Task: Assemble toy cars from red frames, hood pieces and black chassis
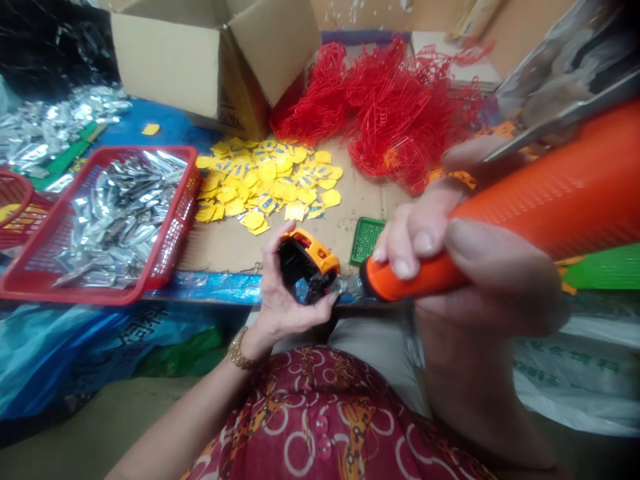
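Note:
My left hand (285, 287) grips a small orange and black plastic toy vehicle (306, 261), with its dark underside facing me. My right hand (450, 267) is closed around the rounded orange handle (410, 275) of a tool joined to a long perforated orange tube (560, 180). The tool's small metal tip (351, 285) reaches the lower right of the toy, where the contact point is partly hidden. Steel scissor blades (555, 121) lie beyond my right hand's fingers, which partly cover them.
A red plastic basket (150, 149) of silver foil packets stands left, with more foil behind it. Yellow printed cards (265, 180), a tangle of red plastic pieces (385, 113), a green mesh piece (367, 240) and an open cardboard box (165, 67) stand ahead.

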`<state>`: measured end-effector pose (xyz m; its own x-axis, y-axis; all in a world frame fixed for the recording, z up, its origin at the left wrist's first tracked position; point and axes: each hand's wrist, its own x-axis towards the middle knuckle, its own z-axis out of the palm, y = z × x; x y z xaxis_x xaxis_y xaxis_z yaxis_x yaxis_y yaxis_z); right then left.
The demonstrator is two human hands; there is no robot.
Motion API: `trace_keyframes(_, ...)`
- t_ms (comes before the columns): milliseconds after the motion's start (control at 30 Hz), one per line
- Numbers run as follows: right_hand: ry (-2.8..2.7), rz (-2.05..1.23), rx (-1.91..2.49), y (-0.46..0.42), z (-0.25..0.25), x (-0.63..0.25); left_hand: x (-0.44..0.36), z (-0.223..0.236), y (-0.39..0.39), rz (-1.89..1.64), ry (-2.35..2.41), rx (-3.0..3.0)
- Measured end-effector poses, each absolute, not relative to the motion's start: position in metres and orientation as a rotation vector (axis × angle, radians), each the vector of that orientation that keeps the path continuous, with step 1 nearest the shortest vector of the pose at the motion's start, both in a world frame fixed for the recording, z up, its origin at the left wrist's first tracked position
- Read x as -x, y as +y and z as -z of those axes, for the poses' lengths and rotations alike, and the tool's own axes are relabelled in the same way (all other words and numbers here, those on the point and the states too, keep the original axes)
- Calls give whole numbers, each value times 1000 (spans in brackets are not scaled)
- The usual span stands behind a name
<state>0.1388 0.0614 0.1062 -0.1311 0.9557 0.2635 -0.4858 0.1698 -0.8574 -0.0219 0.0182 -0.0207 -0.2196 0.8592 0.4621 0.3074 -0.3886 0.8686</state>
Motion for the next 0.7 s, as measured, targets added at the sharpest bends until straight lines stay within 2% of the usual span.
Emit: trace_keyframes(700, -1093, -1328, 631, 59, -107, -137, 22, 34, 17, -1523, 1380, -1456)
